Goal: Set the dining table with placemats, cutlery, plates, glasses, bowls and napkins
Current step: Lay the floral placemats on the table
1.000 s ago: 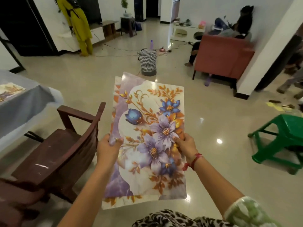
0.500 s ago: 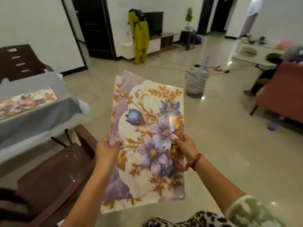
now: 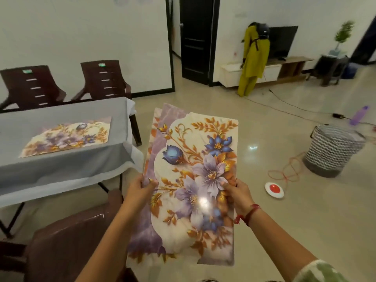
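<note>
- Purple-and-orange floral stack [image 3: 195,180] of mats, at least 2 w/ edges fanning out at top left, is hanging in the air in front of the person. Its long side is running away from the camera. It is sitting right of the bench, over the floor.
- Left grip [image 3: 140,190] is pinching the stack's left edge, thumb on top, other fingers hidden underneath.
- Right grip [image 3: 238,194] is pinching the right edge, thumb lying on the print, fingers curling beneath. Red thread [image 3: 247,215] is circling that wrist.
- Bench [image 3: 61,165], under a grey cloth, is carrying 1 more mat [image 3: 67,137], same print, lying flat near its right end and well apart from the stack.
- 2 dark brown chairs [image 3: 105,78] are standing behind the bench, against the white wall.
- 3rd chair [image 3: 71,237] is sitting just below the left arm, near the bench corner.
- Zigzag basket [image 3: 333,151] is standing on the floor at right, w/ an orange cord [image 3: 284,171] and a red-and-white disc [image 3: 274,189] near it.
- Purple bottle [image 3: 359,115] is lying on the floor further back.
- Person in yellow [image 3: 254,58] is standing by a low TV unit [image 3: 272,70], beside a black door [image 3: 197,37].
</note>
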{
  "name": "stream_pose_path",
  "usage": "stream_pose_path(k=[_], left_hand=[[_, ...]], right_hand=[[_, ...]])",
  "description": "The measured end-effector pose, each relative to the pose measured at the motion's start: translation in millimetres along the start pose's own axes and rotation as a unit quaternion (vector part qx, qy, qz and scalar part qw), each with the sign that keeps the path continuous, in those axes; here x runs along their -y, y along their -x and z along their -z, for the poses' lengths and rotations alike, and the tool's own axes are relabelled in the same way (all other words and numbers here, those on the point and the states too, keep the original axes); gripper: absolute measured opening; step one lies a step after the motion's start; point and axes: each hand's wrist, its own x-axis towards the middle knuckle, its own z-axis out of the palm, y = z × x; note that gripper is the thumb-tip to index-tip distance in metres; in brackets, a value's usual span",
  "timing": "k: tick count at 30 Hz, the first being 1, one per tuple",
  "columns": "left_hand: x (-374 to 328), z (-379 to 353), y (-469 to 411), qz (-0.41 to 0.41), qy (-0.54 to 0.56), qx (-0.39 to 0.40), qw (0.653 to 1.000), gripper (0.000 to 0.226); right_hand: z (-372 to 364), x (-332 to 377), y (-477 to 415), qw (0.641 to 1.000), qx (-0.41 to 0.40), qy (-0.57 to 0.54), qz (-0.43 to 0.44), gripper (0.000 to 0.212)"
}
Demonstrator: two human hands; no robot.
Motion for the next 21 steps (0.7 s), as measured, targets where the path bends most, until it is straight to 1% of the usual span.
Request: stream_pose_path(k=[2,5,7,9,11,13,15,17,19,20,21], left_hand=[[-18.6,-14.4,-47.7,-0.001,-0.004,0.000,1.000,0.008],[-38.2,-39.6,-118.9,0.046,0.020,-0.021,0.999,0.013],[-45.1,-55.6,-162.3,0.068,0.043,-0.048,0.996,0.018],[-48.1,-76.1,-215.7,0.083,0.047,-0.073,0.993,0.028],[-50.6,-92.9,-255.5,0.082,0.047,-0.088,0.992,0.034],[-48.4,-112.1,-302.2,0.078,0.058,-0.120,0.988,0.034],[-58.5,-129.6,-344.3,0.083,0.077,-0.142,0.983,0.032],[-75.6,-138.3,-376.9,0.067,0.107,-0.159,0.979,0.031],[-87.9,-138.9,-412.8,0.044,0.120,-0.210,0.969,0.030],[-90.2,-135.2,-428.8,0.033,0.124,-0.242,0.962,0.029],[-92.5,-130.5,-443.2,0.026,0.124,-0.271,0.954,0.027]], right_hand=[[-3.9,30.2,-51.4,1.000,-0.004,-0.001,0.018,0.021],[-12.4,59.6,-134.4,1.000,-0.009,0.009,0.028,0.022],[-19.8,68.9,-184.8,0.999,0.007,0.022,0.023,0.020],[-26.9,78.3,-247.2,0.999,0.032,0.023,0.017,0.021],[-32.6,86.1,-298.2,0.998,0.052,0.026,0.011,0.025],[-37.0,96.9,-359.1,0.996,0.070,0.054,0.019,0.026],[-41.5,115.8,-426.0,0.991,0.090,0.089,0.034,0.022],[-49.8,141.1,-484.4,0.987,0.101,0.113,0.053,0.018],[-65.3,170.2,-541.9,0.983,0.114,0.120,0.076,0.014],[-75.0,182.5,-565.8,0.983,0.121,0.115,0.075,0.014],[-85.6,193.6,-587.2,0.985,0.131,0.101,0.055,0.016]])
